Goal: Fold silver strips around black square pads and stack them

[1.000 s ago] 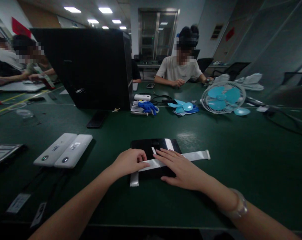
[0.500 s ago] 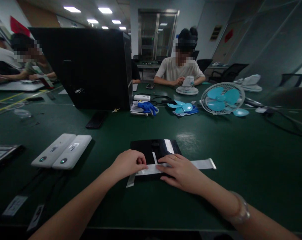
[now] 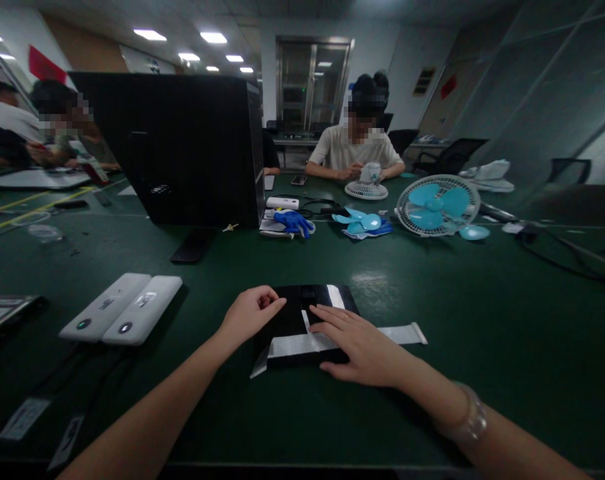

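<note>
The white ribbon strip (image 3: 302, 345) is best kept flat on the black pad (image 3: 302, 313) under the open right hand (image 3: 362, 347), while the loosely curled, empty left hand (image 3: 249, 313) steadies the pad's edge.

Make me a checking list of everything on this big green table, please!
Surface: dark green table, smooth.
Job's things: flat black device with a white ribbon strip lying across it.
Clutter: two white boxes, blue glove, blue fan, loose fan blades.
Hands: left hand curled at the device's left edge; right hand flat on the strip.
Cables: black cable at right.
Surroundings: black monitor; a person sitting opposite.
</note>
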Tool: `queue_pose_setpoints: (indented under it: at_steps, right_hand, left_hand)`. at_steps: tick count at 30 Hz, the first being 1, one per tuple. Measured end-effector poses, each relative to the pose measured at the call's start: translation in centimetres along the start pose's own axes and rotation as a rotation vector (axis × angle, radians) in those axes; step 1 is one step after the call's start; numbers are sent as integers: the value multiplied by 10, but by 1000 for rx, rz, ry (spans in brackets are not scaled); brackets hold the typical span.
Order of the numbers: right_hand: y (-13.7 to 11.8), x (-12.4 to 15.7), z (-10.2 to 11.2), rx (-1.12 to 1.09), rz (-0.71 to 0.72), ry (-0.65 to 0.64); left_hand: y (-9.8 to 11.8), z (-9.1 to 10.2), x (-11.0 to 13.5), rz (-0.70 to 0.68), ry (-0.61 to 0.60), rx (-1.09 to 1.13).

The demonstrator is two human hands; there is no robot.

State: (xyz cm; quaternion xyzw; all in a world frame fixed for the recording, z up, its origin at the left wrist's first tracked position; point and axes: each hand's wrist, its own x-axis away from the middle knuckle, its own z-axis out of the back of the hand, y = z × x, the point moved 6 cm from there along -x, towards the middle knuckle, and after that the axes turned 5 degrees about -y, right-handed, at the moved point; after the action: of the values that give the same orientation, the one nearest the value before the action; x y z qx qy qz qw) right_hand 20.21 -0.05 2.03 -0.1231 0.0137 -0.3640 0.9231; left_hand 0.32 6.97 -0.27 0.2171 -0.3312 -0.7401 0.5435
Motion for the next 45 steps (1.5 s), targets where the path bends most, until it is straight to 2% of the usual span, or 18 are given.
queue_pose_setpoints:
  at_steps: [4, 11, 15, 20, 25, 30, 36, 41, 45]
  right_hand:
    - [5, -5, 2, 11, 7, 8]
    - [7, -7, 3, 98, 24, -48]
    - [21, -4, 5, 139, -12, -34]
    - [65, 5, 9, 203, -125, 5]
    - [135, 25, 15, 278, -354, 9]
    - [222, 67, 22, 257, -662, 13]
    - [311, 149, 38, 153, -1003, 35]
    - [365, 224, 40, 93, -1236, 72]
    - [388, 273, 37, 101, -1358, 137]
  left_hand:
    - [-14, 0, -7, 41, 1, 121]
    - [-15, 2, -6, 88, -12, 24]
    - [-14, 2, -4, 101, -15, -21]
    - [-14, 3, -4, 73, -24, -40]
    - [-13, 4, -4, 80, -40, -96]
    - [-13, 2, -2, 83, -61, -109]
    - [-9, 0, 1, 92, -109, -121]
    - [-8, 0, 2, 98, -123, -143]
    - [-12, -3, 0, 111, -134, -147]
